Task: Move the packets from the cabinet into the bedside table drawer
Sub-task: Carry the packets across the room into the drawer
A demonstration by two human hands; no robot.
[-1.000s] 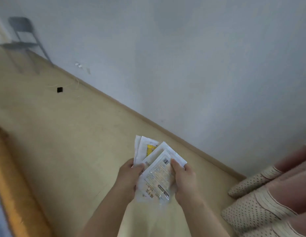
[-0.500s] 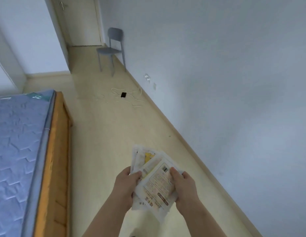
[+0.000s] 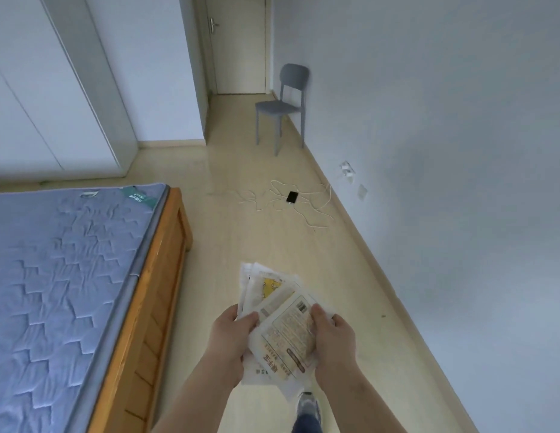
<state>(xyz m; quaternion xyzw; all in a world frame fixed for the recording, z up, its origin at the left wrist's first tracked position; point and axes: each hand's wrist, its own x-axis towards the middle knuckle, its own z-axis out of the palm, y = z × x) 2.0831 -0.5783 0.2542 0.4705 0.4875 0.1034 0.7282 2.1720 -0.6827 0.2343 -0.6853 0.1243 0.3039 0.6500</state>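
- Thin, crinkly plastic packets, white and pale yellow with printed labels, fanned in a loose stack above the pale floor.
- Left hand clamped on the stack's left edge, thumb on top.
- Right hand gripping the right edge, fingers hidden beneath.
- Lower packets mostly covered; print too blurred to read.
- Quilted blue mattress on an orange wooden bed frame, cut off at left.

Packets between both hands — mid-air

Bed left; chair, phone ahead.
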